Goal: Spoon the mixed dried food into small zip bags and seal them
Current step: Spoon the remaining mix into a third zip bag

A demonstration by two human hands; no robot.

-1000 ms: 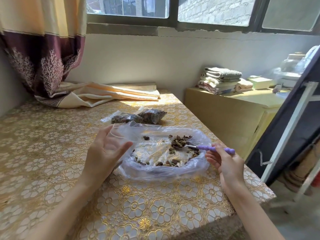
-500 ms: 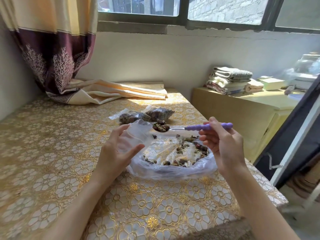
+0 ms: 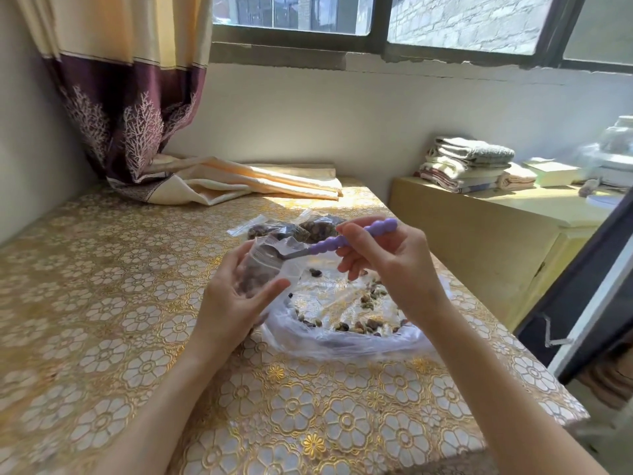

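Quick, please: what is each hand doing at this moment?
Left hand: closed, holding the small clear zip bag.
Right hand: closed, pinching the purple beaded-handle spoon, its bowl at the bag mouth.

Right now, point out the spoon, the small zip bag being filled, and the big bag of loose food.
spoon (image 3: 346, 240), head view, purple handle
small zip bag (image 3: 262, 265), head view, clear front wall
big bag (image 3: 342, 344), head view, near rim
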